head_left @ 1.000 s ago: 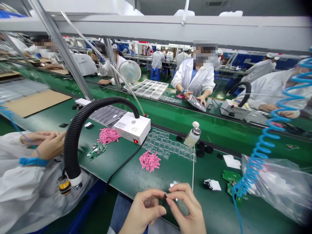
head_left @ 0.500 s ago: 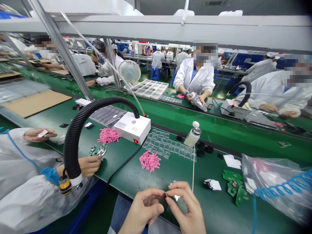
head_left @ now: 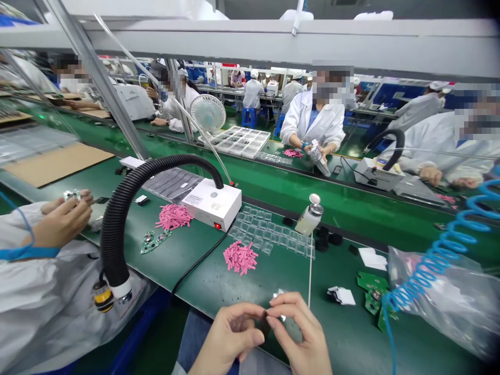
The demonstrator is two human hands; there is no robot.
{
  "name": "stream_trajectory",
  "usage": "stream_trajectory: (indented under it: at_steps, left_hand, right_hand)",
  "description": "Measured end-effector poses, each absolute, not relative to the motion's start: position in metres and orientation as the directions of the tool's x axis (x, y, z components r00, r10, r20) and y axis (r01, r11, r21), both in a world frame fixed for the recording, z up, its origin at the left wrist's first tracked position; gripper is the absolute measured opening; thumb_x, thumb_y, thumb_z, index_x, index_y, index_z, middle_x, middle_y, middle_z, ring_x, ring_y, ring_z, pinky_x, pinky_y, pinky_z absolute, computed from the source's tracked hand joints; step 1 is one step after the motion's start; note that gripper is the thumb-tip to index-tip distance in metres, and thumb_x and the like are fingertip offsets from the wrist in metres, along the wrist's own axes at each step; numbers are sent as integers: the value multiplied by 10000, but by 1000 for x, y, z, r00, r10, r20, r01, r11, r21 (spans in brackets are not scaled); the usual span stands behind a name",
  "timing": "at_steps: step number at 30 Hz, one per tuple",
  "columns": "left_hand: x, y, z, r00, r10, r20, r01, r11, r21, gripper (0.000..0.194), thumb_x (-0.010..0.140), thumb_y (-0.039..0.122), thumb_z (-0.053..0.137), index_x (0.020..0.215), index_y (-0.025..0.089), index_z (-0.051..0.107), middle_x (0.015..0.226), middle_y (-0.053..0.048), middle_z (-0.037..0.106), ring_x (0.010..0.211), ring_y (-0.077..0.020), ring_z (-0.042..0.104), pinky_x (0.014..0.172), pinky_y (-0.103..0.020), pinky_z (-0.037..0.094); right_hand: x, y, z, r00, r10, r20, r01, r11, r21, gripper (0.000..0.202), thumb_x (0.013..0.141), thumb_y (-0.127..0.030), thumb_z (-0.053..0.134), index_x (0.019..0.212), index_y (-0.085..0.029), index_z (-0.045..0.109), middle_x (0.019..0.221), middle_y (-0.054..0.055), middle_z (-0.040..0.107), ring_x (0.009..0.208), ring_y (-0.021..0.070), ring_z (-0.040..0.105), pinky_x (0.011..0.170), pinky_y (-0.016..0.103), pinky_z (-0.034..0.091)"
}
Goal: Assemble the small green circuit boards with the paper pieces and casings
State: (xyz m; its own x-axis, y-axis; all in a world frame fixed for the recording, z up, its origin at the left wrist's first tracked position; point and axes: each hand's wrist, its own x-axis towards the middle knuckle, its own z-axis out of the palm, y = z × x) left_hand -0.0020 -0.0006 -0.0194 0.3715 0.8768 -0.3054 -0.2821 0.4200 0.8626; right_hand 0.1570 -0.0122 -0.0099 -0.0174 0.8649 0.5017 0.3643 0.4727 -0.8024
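Observation:
My left hand (head_left: 239, 333) and my right hand (head_left: 296, 328) meet at the table's front edge, fingertips together. Between them is a small dark flat piece (head_left: 264, 324), pinched by the left thumb and fingers, while the right thumb and forefinger close on its upper edge. Behind the right fingers lies a small shiny silvery item (head_left: 279, 302), partly hidden. Beyond my hands are a pile of pink strips (head_left: 240, 258) and rows of clear plastic pieces (head_left: 269, 233).
A white box (head_left: 214, 203) with a black hose (head_left: 117, 208) stands left of centre. A glass bottle (head_left: 309, 219), green boards (head_left: 374, 294), a plastic bag (head_left: 441, 297) and a blue coiled cord (head_left: 437, 260) are right. A co-worker's hands (head_left: 64, 219) are left.
The co-worker's hand on the left has left the green boards and joined the other hand, now around a small board. The blue cord has swung up and left. My hands have barely moved.

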Motion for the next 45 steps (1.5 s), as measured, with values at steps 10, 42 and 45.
stream_trajectory:
  at_steps: [10, 42, 45]
  left_hand:
    - [-2, 0, -20, 379, 871, -312, -261, 424, 867, 394, 532, 423, 830, 814, 167, 728, 418, 77, 433, 309, -7, 293, 365, -184, 178]
    - [-8, 0, -20, 447, 852, -273, -624, 515, 587, 323, 644, 380, 783, 898, 189, 726, 803, -74, 725, 323, 50, 253, 342, -152, 116]
    - [-20, -3, -20, 422, 873, -247, -665, 483, 570, 336, 665, 381, 768, 959, 226, 718, 790, -55, 723, 320, 52, 236, 338, -140, 124]
  right_hand:
    - [159, -11, -9, -53, 878, 477, 361, 462, -810, 122, 810, -98, 594, 781, -215, 611, 826, 16, 625, 770, 153, 625, 705, 246, 486]
    - [171, -12, -31, 77, 975, 208, 237, 185, -954, 98, 849, -270, 596, 791, -196, 568, 710, 21, 624, 676, 164, 617, 631, 243, 507]
    - [182, -7, -58, 51, 986, 159, 500, 113, -858, 107, 847, -313, 594, 821, -210, 595, 701, 9, 617, 640, 170, 601, 597, 253, 490]
